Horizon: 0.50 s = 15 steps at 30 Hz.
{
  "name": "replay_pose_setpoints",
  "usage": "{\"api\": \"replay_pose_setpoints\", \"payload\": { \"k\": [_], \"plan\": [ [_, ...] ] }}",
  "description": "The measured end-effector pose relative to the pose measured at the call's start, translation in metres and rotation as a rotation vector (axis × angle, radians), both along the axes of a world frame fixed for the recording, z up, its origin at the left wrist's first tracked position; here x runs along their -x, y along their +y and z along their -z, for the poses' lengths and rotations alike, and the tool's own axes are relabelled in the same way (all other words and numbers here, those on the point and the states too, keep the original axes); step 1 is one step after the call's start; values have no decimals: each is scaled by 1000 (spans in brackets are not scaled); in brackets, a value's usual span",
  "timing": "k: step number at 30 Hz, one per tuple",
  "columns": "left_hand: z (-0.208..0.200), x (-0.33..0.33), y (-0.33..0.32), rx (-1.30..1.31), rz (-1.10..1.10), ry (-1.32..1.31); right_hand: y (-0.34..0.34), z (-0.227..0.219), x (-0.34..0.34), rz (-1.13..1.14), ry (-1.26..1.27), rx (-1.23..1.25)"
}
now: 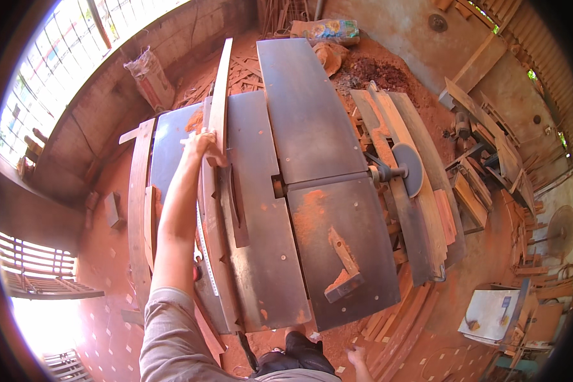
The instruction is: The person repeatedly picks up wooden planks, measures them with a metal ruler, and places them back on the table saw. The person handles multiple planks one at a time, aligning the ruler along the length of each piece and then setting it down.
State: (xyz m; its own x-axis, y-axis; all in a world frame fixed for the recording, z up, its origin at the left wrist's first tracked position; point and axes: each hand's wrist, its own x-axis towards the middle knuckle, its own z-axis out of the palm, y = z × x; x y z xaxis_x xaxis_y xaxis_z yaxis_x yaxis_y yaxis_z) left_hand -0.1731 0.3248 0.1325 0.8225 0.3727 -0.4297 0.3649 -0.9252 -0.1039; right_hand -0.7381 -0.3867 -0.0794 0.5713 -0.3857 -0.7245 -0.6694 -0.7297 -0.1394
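My left arm reaches forward over a large metal machine table (248, 210). At the far end of it, my left hand (199, 144) is closed around the edge of a long wooden board (220, 89) that stands on edge and sticks out past the table. A notched dark wooden rail (218, 248) runs from there back toward me. Down by my side at the lower edge, my right hand (356, 355) hangs with its fingers loosely apart and nothing visible in it. A T-shaped wooden piece (344, 261), dusted with sawdust, lies on the table's right section.
A round grey disc (407, 170) stands upright on a shaft at the table's right. Planks (401, 325) lie on the floor to the right. Filled sacks (151, 79) and reddish sawdust (388, 70) are beyond. A white-topped cabinet (490, 315) stands at lower right.
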Motion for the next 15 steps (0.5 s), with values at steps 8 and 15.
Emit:
{"api": "replay_pose_setpoints", "payload": {
  "k": [8,15],
  "plan": [
    [-92,-53,-24,174,-246,-219,-42,46,46,-29,117,32],
    [-65,-30,-18,329,-111,-270,-2,-41,-9,-303,302,-507]
  ]
}}
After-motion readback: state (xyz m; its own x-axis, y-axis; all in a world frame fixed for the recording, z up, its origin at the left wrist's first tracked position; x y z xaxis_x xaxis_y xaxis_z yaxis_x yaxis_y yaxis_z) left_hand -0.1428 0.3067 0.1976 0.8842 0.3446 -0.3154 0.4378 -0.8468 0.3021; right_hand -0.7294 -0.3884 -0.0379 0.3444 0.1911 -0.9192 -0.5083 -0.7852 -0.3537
